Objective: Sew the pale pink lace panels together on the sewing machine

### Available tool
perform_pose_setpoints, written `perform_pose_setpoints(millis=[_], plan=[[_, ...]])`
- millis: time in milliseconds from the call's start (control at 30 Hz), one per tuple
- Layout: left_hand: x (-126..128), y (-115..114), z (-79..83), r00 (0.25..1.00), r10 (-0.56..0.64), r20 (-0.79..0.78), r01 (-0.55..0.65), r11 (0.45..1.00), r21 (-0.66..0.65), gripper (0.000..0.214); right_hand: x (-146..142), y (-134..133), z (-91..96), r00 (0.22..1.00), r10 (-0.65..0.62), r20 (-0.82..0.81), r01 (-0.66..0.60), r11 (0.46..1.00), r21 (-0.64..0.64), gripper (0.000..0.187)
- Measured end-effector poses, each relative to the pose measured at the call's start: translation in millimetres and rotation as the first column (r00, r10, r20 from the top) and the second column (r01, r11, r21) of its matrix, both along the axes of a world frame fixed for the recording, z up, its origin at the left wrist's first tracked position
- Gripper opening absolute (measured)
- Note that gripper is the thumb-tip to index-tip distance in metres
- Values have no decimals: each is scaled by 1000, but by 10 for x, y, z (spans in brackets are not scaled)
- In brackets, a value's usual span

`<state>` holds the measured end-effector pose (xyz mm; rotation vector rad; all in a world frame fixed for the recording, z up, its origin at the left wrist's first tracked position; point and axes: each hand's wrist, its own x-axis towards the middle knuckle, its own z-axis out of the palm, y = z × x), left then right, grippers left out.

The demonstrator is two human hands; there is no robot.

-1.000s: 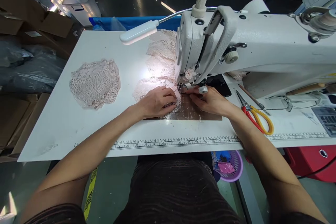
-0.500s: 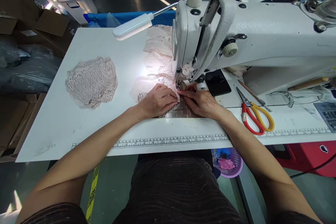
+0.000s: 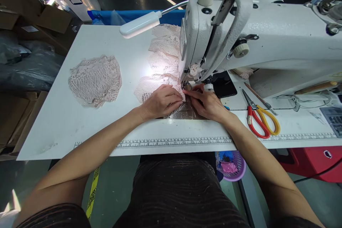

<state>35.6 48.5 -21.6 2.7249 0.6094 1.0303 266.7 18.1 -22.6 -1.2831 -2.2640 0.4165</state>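
Note:
Pale pink lace fabric lies under the needle area of a white sewing machine, bunched in folds toward the back. My left hand rests on the lace in front of the presser foot, its fingers closed on the fabric edge. From the other side, my right hand reaches in beside the foot, thumb and forefinger at the same edge. Some of its fingertips are hidden by the machine and the lace. A second heap of lace sits on the left of the white table.
A lit lamp hangs over the lace. Right of my right hand lie a black phone, red-and-yellow scissors and a thin pointed tool. A ruler strip runs along the front edge. Below hangs a purple basket.
The whole view has shifted slightly, so the machine appears a little farther right. Both hands keep nearly the same place at the lace by the presser foot.

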Motion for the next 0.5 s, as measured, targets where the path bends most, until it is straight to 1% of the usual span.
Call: perform_pose_setpoints(millis=[133,300,367,500], plan=[[-2,3,-51,992,27,-123,-19,997,73,14,-25,8,-52,993,26,116,-37,995,92,41],[-13,-1,-48,988,29,-149,-8,990,143,12,-32,21,-30,985,41,167,-64,988,138,42],[-27,7,-32,988,-1,-154,21,991,134,12,-29,20,-27,986,47,162,-70,987,143,42],[-67,39,1,984,-103,-147,116,990,78,12,-12,14,-53,993,45,109,-59,989,136,42]])
